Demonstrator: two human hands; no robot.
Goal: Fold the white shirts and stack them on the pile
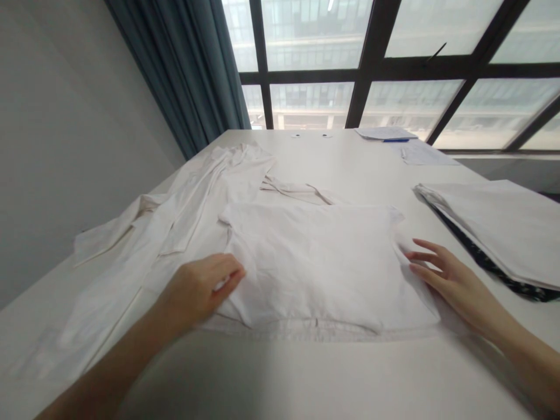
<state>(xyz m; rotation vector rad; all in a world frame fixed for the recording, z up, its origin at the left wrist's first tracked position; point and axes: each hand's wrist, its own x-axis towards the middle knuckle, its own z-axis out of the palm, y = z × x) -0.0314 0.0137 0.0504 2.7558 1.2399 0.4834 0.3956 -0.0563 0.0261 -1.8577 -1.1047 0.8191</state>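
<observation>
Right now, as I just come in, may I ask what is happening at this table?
A person has a white garment laid flat on the table. The left hand is at its left edge, though whether it grips is unclear; the right hand, open, is at the right edge. Loose white clothing lies to the left, and folded white cloth to the right.
</observation>
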